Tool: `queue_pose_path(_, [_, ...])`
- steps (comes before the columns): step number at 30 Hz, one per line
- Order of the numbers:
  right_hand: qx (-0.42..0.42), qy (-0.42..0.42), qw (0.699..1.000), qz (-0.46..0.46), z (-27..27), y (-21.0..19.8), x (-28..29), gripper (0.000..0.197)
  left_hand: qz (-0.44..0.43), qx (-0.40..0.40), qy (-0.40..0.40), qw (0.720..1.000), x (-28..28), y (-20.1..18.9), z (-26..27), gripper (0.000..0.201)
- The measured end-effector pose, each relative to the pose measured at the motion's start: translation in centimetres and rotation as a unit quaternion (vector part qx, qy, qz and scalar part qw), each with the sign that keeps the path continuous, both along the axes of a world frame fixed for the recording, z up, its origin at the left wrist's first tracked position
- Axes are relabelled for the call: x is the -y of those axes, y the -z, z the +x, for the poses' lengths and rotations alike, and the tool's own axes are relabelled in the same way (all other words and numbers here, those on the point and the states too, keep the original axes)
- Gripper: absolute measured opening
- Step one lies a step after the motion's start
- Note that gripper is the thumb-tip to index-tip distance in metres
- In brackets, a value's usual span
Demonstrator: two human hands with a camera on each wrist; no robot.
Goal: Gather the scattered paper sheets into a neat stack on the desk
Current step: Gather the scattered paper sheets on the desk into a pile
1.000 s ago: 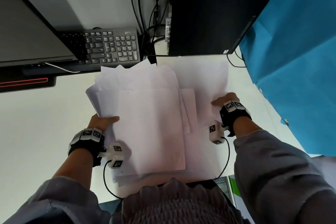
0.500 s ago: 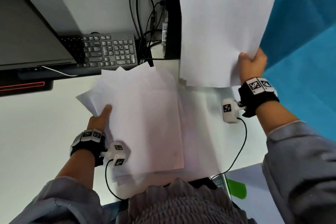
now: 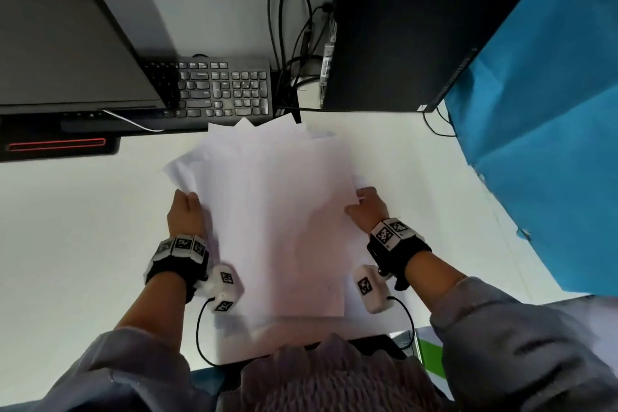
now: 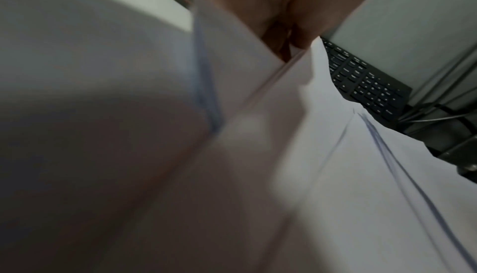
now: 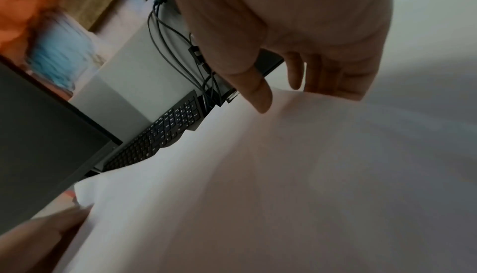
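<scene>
paper sheets (image 3: 277, 211) on desk (image 3: 67, 244) | keyboard (image 3: 224, 90) behind | hands at either side

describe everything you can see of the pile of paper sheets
The pile of paper sheets is plain white, thin and blank on top, lying flat on the white desk just in front of the keyboard. It is loosely gathered: corners and edges fan out unevenly at the far and left sides. The left hand holds its left edge, the right hand its right edge, thumb on top.
</scene>
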State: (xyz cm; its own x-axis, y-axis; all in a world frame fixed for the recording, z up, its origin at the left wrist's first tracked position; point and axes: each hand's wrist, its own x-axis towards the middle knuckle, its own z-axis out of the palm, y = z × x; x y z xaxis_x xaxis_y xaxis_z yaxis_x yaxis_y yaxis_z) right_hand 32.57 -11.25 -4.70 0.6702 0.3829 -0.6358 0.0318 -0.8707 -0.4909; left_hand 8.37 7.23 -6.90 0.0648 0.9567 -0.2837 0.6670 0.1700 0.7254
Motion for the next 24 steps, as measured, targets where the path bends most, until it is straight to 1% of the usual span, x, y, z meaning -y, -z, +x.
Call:
queue_pose_path(4, [0.005,0.016,1.0,-0.006,0.1,0.0,-0.6,0.059,-0.011,-0.04,0.077,0.996,-1.6,-0.3,0.4,0.022])
queue_pose_path(7, [-0.007,-0.014,1.0,-0.016,-0.4,-0.2,-1.6,0.063,-0.042,-0.059,0.117,0.99,-3.0,-0.5,1.0,0.022])
queue_pose_path(9, [-0.012,-0.037,0.999,-0.02,-0.9,-0.3,-2.5,0.061,-0.068,-0.063,0.123,0.988,-3.7,-0.5,1.4,0.023])
queue_pose_path(12, [-0.004,-0.069,0.998,-0.014,-1.4,-0.6,-3.9,0.06,-0.099,-0.034,0.098,0.99,-3.8,-0.8,2.2,0.03])
queue_pose_path(14, [0.008,-0.09,0.996,0.002,-1.8,-0.7,-4.8,0.066,-0.126,-0.006,0.068,0.99,-3.2,-1.5,3.1,0.047])
queue_pose_path(15, [0.008,-0.106,0.994,0.013,-2.1,-0.8,-5.3,0.071,-0.14,0.018,0.04,0.989,-2.8,-1.9,3.6,0.055])
queue_pose_path(16, [0.001,-0.123,0.992,0.025,-2.4,-0.8,-5.7,0.074,-0.149,0.051,0.008,0.987,-2.3,-2.3,4.0,0.058])
queue_pose_path(18, [-0.007,-0.159,0.986,0.053,-3.0,-1.0,-6.5,0.078,-0.157,0.12,-0.052,0.979,-1.7,-2.6,4.6,0.059])
queue_pose_path(20, [0.007,-0.177,0.983,0.05,-3.0,-1.0,-6.6,0.083,-0.165,0.17,-0.085,0.968,-1.5,-2.9,4.7,0.059])
queue_pose_path(21, [0.022,-0.17,0.985,0.033,-2.8,-0.8,-6.5,0.085,-0.183,0.186,-0.093,0.961,-1.7,-2.7,4.5,0.06])
queue_pose_path(22, [0.041,-0.145,0.988,0.013,-2.3,-0.7,-6.2,0.086,-0.208,0.194,-0.09,0.955,-1.7,-2.7,4.3,0.061])
queue_pose_path(24, [0.075,-0.035,0.996,-0.04,-0.9,-0.6,-5.1,0.079,-0.254,0.188,-0.073,0.946,-1.8,-2.5,3.4,0.056])
